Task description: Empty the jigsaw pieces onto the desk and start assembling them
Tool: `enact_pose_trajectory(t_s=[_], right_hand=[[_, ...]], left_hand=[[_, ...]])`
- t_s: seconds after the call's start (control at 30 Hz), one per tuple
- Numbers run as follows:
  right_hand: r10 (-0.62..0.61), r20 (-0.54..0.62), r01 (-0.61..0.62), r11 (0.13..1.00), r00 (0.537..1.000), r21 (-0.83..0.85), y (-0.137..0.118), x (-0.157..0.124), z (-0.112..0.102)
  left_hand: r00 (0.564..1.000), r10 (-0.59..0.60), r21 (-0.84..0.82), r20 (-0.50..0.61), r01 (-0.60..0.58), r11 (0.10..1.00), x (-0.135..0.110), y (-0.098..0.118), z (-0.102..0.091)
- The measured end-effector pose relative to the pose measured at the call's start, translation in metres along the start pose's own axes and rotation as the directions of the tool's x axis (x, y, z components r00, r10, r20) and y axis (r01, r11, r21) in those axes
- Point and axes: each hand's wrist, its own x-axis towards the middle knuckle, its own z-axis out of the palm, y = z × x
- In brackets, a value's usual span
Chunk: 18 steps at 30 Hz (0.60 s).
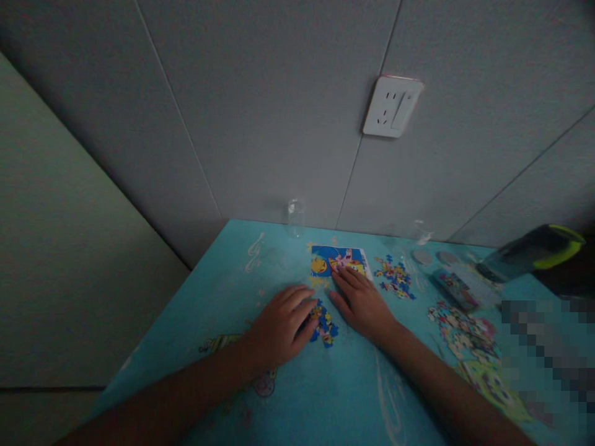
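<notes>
A picture card [318,265] with a blue and yellow cartoon scene lies on the light-blue table. My right hand [365,306] rests with stretched fingers over the card's lower right part. Just in front of the card is a small cluster of jigsaw pieces [328,328], mostly blue and yellow. My left hand [284,325] is at the left side of this cluster, fingers loosely bent and the thumb apart from them. I see nothing held in it, though the hand covers some of the pieces. A second heap of jigsaw pieces [394,275] lies to the right of the card.
A clear cylinder [296,217] stands by the wall. Further right are two round discs [422,256], a printed box [454,290], more mixed pieces [458,325] and a dark translucent container with a yellow-green rim [525,253]. A socket [393,106] is on the wall.
</notes>
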Motion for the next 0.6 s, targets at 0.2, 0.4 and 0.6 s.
enact_pose_trajectory(t_s=[0.2,0.4,0.6], right_hand=[[-0.021,0.000,0.021,1.000,1.000,0.013,-0.009,-0.017,-0.002],[0.030,0.026,-0.030,0.999,0.999,-0.019,-0.015,-0.009,0.000],[0.040,0.018,-0.039,0.999,0.999,-0.019,-0.015,-0.006,0.006]], left_hand=[[1.000,0.000,0.014,-0.003,0.000,1.000,0.005,-0.006,-0.005],[0.998,-0.066,0.055,-0.004,0.067,0.996,0.011,-0.025,-0.001],[0.994,-0.103,0.034,0.034,0.102,0.994,0.007,-0.031,0.007]])
